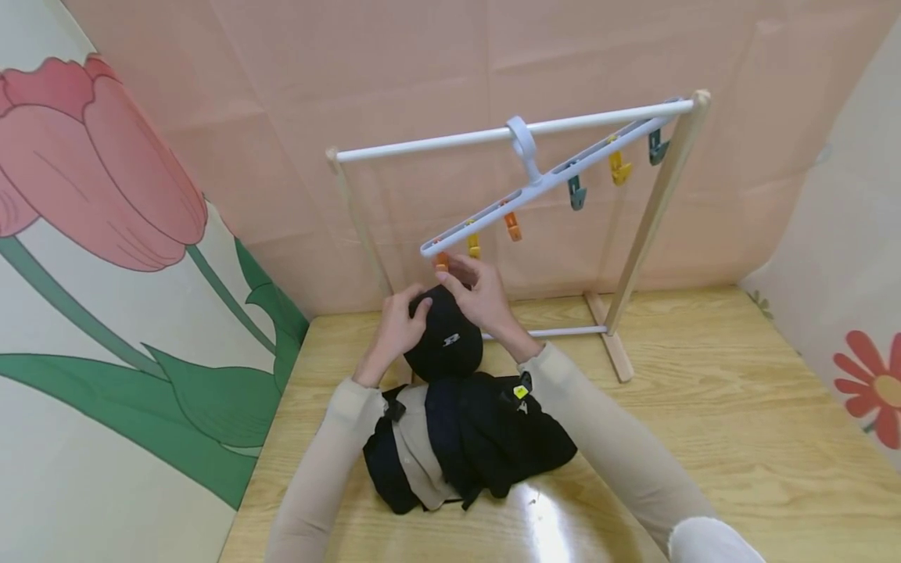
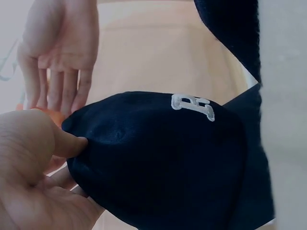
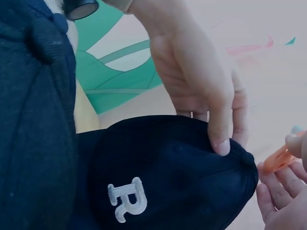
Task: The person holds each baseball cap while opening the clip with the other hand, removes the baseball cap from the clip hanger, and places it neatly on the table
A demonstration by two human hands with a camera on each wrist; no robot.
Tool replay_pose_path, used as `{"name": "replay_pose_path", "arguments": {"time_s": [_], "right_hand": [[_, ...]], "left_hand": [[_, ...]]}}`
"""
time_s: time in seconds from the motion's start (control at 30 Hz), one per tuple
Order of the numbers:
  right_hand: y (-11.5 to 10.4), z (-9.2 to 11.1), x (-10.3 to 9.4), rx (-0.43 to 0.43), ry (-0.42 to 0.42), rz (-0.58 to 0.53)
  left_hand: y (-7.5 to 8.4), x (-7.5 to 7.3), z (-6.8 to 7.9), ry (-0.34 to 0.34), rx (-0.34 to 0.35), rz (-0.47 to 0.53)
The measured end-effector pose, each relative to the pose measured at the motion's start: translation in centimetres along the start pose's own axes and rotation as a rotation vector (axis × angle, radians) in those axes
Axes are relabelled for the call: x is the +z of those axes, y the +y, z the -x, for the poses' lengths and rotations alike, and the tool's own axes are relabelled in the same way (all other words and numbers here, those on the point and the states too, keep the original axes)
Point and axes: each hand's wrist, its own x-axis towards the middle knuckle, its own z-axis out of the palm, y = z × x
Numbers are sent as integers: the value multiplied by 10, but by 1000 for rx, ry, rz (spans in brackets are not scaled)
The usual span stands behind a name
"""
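Observation:
A black baseball cap [image 1: 439, 352] with a white letter R [image 3: 128, 200] on its front hangs under the low left end of a pale clip hanger [image 1: 486, 216]. My left hand [image 1: 396, 328] pinches the cap's crown between thumb and fingers, as the left wrist view also shows. At the hanger's end, my right hand [image 1: 486, 295] pinches an orange clothes peg [image 3: 278, 160] right beside the top of the cap. Whether the peg's jaws have the cloth between them, I cannot tell.
The hanger's hook sits over the white rail [image 1: 436, 142] of a wooden rack [image 1: 644, 227], its right end tilted up. Several yellow, orange and dark green pegs hang along it. A dark and beige heap of cloth items [image 1: 493, 438] lies on the wooden table [image 1: 739, 438] in front.

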Motion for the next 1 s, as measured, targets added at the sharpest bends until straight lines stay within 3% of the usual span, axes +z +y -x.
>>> {"name": "replay_pose_path", "arguments": {"time_s": [0.43, 0.7, 1.0], "right_hand": [[5, 4, -4, 39, 6, 20], [11, 4, -9, 52, 44, 10], [16, 7, -18, 99, 62, 18]], "left_hand": [[2, -1, -3, 53, -13, -1], [8, -3, -5, 92, -90, 107], [9, -2, -9, 195, -151, 213]]}}
